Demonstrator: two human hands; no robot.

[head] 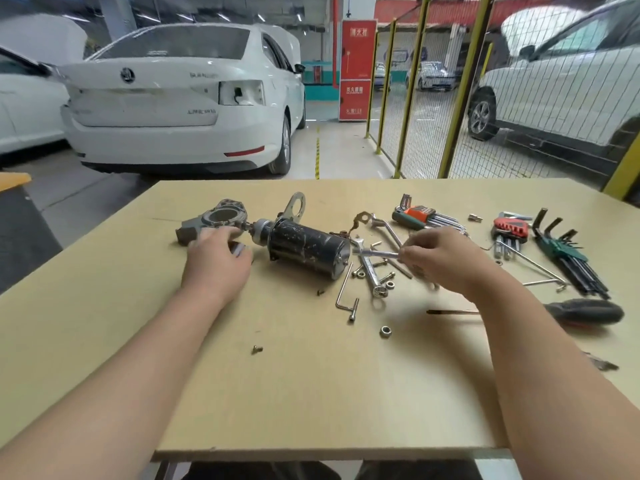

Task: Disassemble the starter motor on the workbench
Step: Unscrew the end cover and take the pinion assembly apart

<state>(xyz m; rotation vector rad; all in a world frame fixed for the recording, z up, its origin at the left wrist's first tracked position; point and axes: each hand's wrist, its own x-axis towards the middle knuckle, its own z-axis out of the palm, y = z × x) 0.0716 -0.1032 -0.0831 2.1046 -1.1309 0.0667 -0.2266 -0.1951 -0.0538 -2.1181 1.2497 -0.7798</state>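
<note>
The workbench [311,393] is a big tan board with lots of small stuff on it. Just right of the motor lie a long spanner [370,271], a bent key [352,313] and loose bolts and nuts. One nut [385,330] sits by itself nearer the person, and a tiny screw [256,348] lies alone too. Far right are three hex key sets [510,228] and a screwdriver [585,311] with a dark handle; the right arm covers part of its shaft. Behind the bench stand a white car [180,98] and a yellow fence [460,91].

The starter motor [308,247] lies on its side in the middle of the bench, toward the far edge. Its body is a black, scratched can, and a flat silver tab with holes sticks up from it. At its left end is a gray housing [214,220] with a round hole. The left hand [218,258] rests there and covers the joint — its fingers are mostly hidden, so I cannot tell if it grips. The right hand [440,258] pinches a small spanner [377,252] that points at the motor's right end.
</note>
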